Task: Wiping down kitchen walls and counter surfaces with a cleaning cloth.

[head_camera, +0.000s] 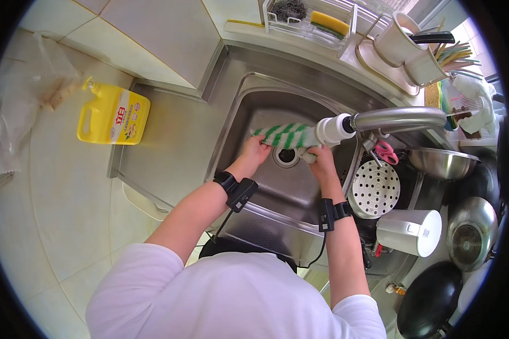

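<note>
A green-and-white striped cloth (285, 134) is stretched between my two hands over the stainless-steel sink (275, 190). My left hand (256, 150) grips its left end. Its right end is bunched in my right hand (321, 160), below the white spray head of the faucet (334, 129). The spray head hides a bit of the cloth's right part. Beneath the cloth, the sink's drain (286, 156) shows between my hands. Whether water is running cannot be told.
A yellow detergent jug (113, 113) stands left of the sink. To the right are a perforated white steamer plate (376, 188), a white pitcher (407, 232), pink-handled scissors (386, 152), a metal bowl (443, 163) and several pans. Behind, a rack holds a yellow sponge (329, 23) and a steel scrubber (288, 9).
</note>
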The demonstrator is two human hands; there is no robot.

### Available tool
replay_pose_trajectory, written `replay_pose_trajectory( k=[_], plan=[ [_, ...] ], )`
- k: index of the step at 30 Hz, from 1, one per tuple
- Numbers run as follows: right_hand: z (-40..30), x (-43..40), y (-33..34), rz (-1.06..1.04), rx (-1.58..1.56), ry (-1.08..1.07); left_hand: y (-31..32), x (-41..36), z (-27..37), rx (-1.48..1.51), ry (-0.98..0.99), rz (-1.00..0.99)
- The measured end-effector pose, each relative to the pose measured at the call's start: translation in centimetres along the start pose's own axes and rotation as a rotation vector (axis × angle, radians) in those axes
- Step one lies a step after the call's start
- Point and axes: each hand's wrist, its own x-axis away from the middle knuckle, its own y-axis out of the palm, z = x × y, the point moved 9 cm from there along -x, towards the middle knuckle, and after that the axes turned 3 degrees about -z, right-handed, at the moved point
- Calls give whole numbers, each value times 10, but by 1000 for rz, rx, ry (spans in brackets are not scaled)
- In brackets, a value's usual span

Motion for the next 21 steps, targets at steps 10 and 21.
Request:
replay_pose_trajectory(
  k=[10, 21],
  plan=[
    [-25, -6, 12, -125, 439, -32, 48, 19, -70, -275, -649, -243],
    [-41, 31, 7, -138, 571, 90, 26, 6, -90, -256, -723, -132]
  ],
)
